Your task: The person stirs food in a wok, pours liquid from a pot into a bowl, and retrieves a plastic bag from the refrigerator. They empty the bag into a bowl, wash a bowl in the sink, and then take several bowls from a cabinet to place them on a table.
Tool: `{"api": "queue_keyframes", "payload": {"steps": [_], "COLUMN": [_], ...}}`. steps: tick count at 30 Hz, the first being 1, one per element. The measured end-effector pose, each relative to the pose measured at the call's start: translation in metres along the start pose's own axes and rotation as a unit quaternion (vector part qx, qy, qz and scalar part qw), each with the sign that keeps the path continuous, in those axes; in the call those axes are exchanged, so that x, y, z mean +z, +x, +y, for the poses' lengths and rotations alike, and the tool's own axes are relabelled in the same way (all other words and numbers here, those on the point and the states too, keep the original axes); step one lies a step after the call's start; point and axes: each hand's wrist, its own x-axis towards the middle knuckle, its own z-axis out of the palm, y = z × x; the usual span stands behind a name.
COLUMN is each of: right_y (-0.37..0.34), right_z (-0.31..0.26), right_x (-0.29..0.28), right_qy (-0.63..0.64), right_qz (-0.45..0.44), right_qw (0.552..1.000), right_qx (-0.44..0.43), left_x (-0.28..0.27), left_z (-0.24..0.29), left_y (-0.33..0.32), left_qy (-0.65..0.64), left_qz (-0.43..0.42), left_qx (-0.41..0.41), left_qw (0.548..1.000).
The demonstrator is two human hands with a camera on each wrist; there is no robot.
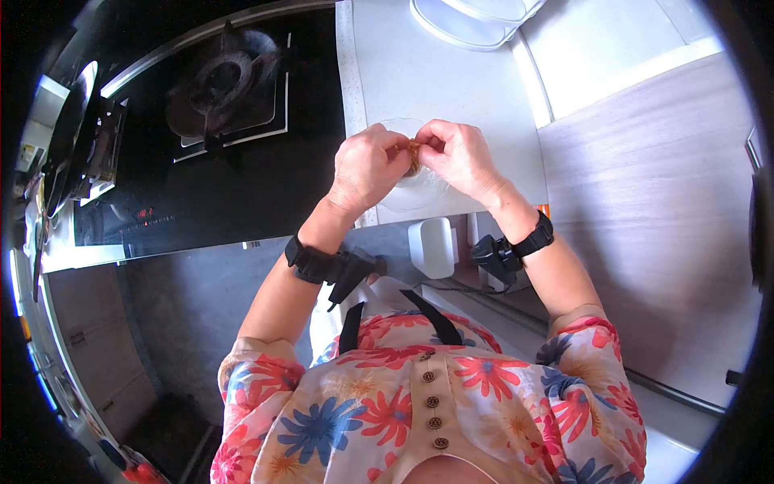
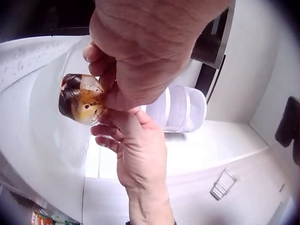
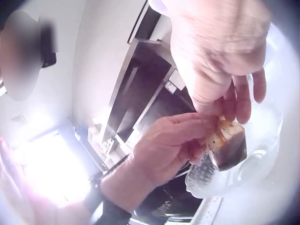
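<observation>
Both hands meet over a clear glass bowl (image 1: pixel 429 194) on the white counter. Between them hangs a small packet (image 2: pixel 83 101), shiny and see-through, with dark brown and yellowish contents and orange-brown smears near its top. The left hand (image 1: pixel 367 168) pinches the packet's upper end with thumb and fingers. Close against it, the right hand (image 1: pixel 461 160) pinches the same end. In the right wrist view the packet (image 3: pixel 227 145) hangs below the fingertips, over the bowl (image 3: pixel 265 154). The fingers hide the gripped part.
A black glass hob (image 1: pixel 242 181) with a burner (image 1: pixel 219 85) lies left of the counter. A white-rimmed container (image 1: pixel 476 28) stands at the counter's back. Below the counter edge is a white bin (image 1: pixel 433 248). Pans (image 1: pixel 76 137) stand at the far left.
</observation>
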Motion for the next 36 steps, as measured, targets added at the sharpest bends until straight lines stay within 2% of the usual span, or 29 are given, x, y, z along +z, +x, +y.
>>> {"api": "queue_keyframes", "payload": {"steps": [2,3,5,9,11,12,14,15,18,19,20,21,23,24,31,33,36], "right_y": [0.002,0.003,0.003,-0.003,-0.006,-0.006,-0.007,-0.007,-0.005,-0.004,-0.004,-0.003,-0.001,-0.001,-0.002,-0.003,-0.004], "right_z": [0.007,0.009,0.009,-0.002,-0.006,-0.007,-0.008,-0.008,-0.007,-0.004,-0.003,-0.005,-0.01,-0.006,0.0,0.0,-0.003], "right_x": [0.0,-0.001,-0.004,-0.007,-0.007,-0.007,-0.009,-0.01,-0.014,-0.018,-0.02,-0.023,-0.03,-0.026,-0.018,-0.017,-0.016], "right_qy": [0.166,0.166,0.287,0.225,0.077,0.078,0.013,0.013,0.082,0.213,0.338,0.338,0.352,0.342,0.315,0.328,0.343], "right_qz": [-0.061,-0.061,-0.095,-0.067,-0.016,-0.016,-0.004,-0.003,-0.026,-0.052,-0.077,-0.077,-0.15,-0.168,-0.152,-0.147,-0.143], "right_qw": [0.982,0.982,0.944,0.963,0.997,0.996,0.998,0.998,0.994,0.976,0.935,0.935,0.915,0.916,0.928,0.925,0.924], "right_qx": [0.071,0.071,0.134,0.132,0.026,0.027,-0.059,-0.059,-0.073,0.004,0.08,0.081,0.127,0.123,0.126,0.119,0.094], "left_x": [-0.002,-0.003,-0.005,-0.007,-0.007,-0.007,-0.004,-0.003,-0.004,-0.004,-0.004,-0.004,0.0,0.0,-0.008,-0.011,-0.013], "left_z": [0.002,0.003,0.008,0.014,0.013,0.012,0.008,0.007,0.009,0.008,0.006,0.005,0.005,0.006,0.012,0.008,0.007], "left_y": [0.0,0.0,-0.001,-0.002,-0.001,0.0,0.001,0.001,0.0,-0.001,-0.002,-0.003,-0.004,-0.004,-0.006,-0.006,-0.006], "left_qy": [-0.005,-0.009,0.001,0.041,0.008,-0.027,-0.038,-0.05,-0.112,-0.112,-0.131,-0.15,-0.159,-0.167,-0.142,-0.181,-0.196], "left_qz": [0.003,0.004,0.019,0.023,0.015,0.006,0.002,-0.002,0.01,0.009,0.013,0.018,0.023,0.028,0.003,-0.061,-0.076], "left_qx": [-0.001,0.0,-0.002,-0.019,-0.034,-0.049,-0.037,-0.026,-0.063,-0.063,-0.052,-0.041,-0.031,-0.021,-0.041,-0.069,-0.067], "left_qw": [1.0,1.0,1.0,0.999,0.999,0.998,0.999,0.998,0.992,0.992,0.99,0.988,0.986,0.985,0.989,0.979,0.975]}}
